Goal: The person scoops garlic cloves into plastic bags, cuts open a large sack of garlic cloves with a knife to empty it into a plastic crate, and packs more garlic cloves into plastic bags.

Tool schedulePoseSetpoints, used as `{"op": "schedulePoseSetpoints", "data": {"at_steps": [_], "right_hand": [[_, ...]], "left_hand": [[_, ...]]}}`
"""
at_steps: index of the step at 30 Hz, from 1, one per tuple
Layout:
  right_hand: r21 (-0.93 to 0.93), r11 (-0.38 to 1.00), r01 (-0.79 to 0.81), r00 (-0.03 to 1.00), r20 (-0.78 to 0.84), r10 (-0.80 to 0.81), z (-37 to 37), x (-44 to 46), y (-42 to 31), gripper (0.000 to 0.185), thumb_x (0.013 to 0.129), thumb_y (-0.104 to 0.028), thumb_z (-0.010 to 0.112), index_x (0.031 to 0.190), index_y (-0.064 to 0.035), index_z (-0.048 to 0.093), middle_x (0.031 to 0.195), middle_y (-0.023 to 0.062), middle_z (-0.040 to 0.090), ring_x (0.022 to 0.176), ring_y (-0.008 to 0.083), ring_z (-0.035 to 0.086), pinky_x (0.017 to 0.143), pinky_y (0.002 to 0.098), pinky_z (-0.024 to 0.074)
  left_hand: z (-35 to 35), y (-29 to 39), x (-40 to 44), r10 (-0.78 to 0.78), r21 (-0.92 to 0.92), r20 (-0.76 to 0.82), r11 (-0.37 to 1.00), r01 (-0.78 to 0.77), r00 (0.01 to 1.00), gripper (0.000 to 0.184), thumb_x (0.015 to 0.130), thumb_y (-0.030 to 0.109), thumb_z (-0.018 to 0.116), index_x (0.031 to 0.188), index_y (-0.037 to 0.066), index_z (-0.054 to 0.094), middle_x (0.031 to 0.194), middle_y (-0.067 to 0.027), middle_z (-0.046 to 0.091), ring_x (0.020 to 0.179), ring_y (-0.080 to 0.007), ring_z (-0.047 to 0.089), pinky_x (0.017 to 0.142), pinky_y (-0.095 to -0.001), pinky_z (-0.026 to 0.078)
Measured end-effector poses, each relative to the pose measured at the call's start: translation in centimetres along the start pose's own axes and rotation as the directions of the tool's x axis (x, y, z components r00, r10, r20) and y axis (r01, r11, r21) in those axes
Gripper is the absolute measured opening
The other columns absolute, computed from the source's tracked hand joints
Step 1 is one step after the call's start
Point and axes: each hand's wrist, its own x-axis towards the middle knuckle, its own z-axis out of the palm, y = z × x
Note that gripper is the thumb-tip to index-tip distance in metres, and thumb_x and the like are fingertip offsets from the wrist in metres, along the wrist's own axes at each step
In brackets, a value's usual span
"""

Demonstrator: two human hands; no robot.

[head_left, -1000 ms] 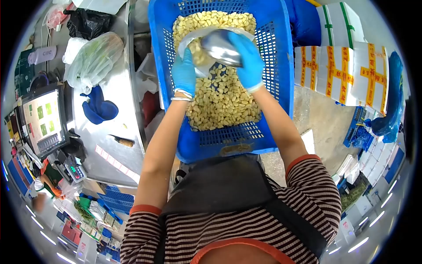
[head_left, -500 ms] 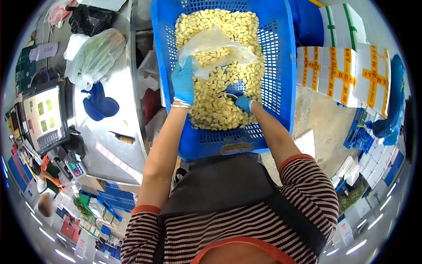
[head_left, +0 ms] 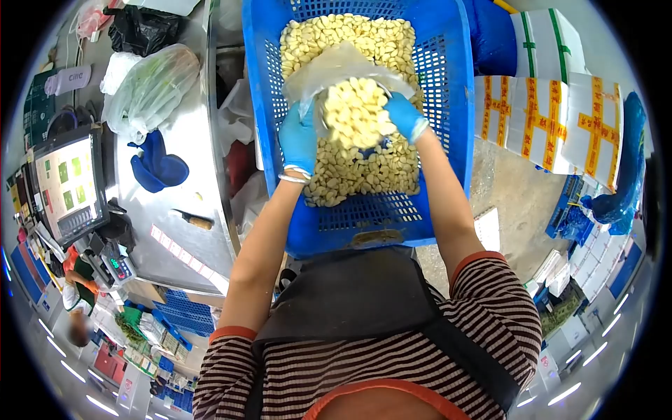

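A blue plastic crate [head_left: 458, 140] in front of me holds many pale peeled garlic cloves [head_left: 350, 28]. My left hand [head_left: 297, 138], in a blue glove, is closed on the edge of a clear plastic bag [head_left: 308, 80], whose mouth gapes over the crate. In my gloved right hand [head_left: 404, 116] is a bowl, closed round at its rim and heaped with cloves [head_left: 355, 112]. The heap is raised above the crate, at the bag's mouth, and hides most of the bowl, so its exact shape does not show.
On the metal table [head_left: 182, 245] to the left are a knife [head_left: 192, 219], a blue cloth-like item [head_left: 159, 168], a bag of greens [head_left: 154, 91] and a touch screen [head_left: 68, 183]. White taped boxes [head_left: 539, 122] stand to the right. Another person [head_left: 78, 294] is at far left.
My right hand has lifted the bowl out of the cloves, up and toward the bag, now heaped. The left hand has shifted slightly down and right, still on the bag.
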Motion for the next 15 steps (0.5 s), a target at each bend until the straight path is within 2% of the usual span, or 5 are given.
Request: {"op": "schedulePoseSetpoints", "data": {"at_steps": [3, 8, 11, 13, 15], "right_hand": [[-0.084, 0.977, 0.195, 0.957, -0.201, -0.208, 5.9, -0.2, -4.3, 0.041, 0.086, -0.009, 0.052, 0.125, 0.0040, 0.054, 0.112, 0.0222, 0.065, 0.102, 0.0290, 0.064, 0.088, 0.0344, 0.0512], [-0.107, 0.914, 0.393, 0.919, 0.000, -0.395, 10.5, 0.5, -2.5, 0.050, 0.090, -0.014, 0.054, 0.137, -0.0006, 0.044, 0.131, 0.0205, 0.054, 0.119, 0.0288, 0.054, 0.099, 0.0333, 0.0449], [0.298, 0.941, 0.161, 0.905, 0.335, -0.261, 5.4, 1.7, -0.1, 0.050, 0.093, -0.021, 0.058, 0.138, -0.0022, 0.046, 0.131, 0.0159, 0.055, 0.119, 0.0248, 0.055, 0.098, 0.0330, 0.0451], [0.380, 0.923, 0.064, 0.948, 0.267, -0.175, 4.0, 2.6, 0.3, 0.042, 0.095, -0.021, 0.056, 0.133, -0.0029, 0.053, 0.123, 0.0116, 0.061, 0.106, 0.0208, 0.062, 0.092, 0.0338, 0.0502], [0.338, 0.938, 0.073, 0.975, 0.173, -0.138, 3.5, 3.8, 0.1, 0.035, 0.097, -0.016, 0.052, 0.129, -0.0034, 0.057, 0.117, 0.0103, 0.064, 0.097, 0.0197, 0.065, 0.086, 0.0343, 0.0531]], "left_hand": [[0.2, 1.4, -0.8, -0.052, 0.075, -0.021, 0.996, 0.053, 0.998, 0.035, 0.101, 0.025, 0.051, 0.127, 0.003, 0.059, 0.085, -0.0084, 0.065, 0.072, -0.0106, 0.052, 0.067, -0.0283, 0.047], [0.6, -0.4, 1.1, -0.077, -0.046, -0.032, 0.996, 0.076, 0.997, 0.038, 0.100, 0.024, 0.054, 0.131, 0.002, 0.056, 0.088, -0.0069, 0.067, 0.071, -0.0109, 0.052, 0.066, -0.0288, 0.048], [1.2, 0.8, 1.3, -0.132, -0.067, 0.015, 0.989, 0.133, 0.991, 0.043, 0.094, 0.026, 0.062, 0.128, 0.000, 0.056, 0.092, -0.0096, 0.068, 0.079, -0.0136, 0.059, 0.072, -0.0288, 0.050], [2.8, 1.0, 2.0, -0.041, -0.062, -0.027, 0.997, 0.040, 0.999, 0.047, 0.090, 0.029, 0.068, 0.125, -0.001, 0.057, 0.090, -0.0114, 0.068, 0.079, -0.0173, 0.062, 0.073, -0.0304, 0.051], [3.1, 1.7, 2.2, 0.087, 0.313, -0.042, 0.947, -0.069, 0.995, 0.053, 0.080, 0.036, 0.075, 0.114, -0.001, 0.057, 0.089, -0.0188, 0.068, 0.076, -0.0326, 0.066, 0.071, -0.0388, 0.053]]}}
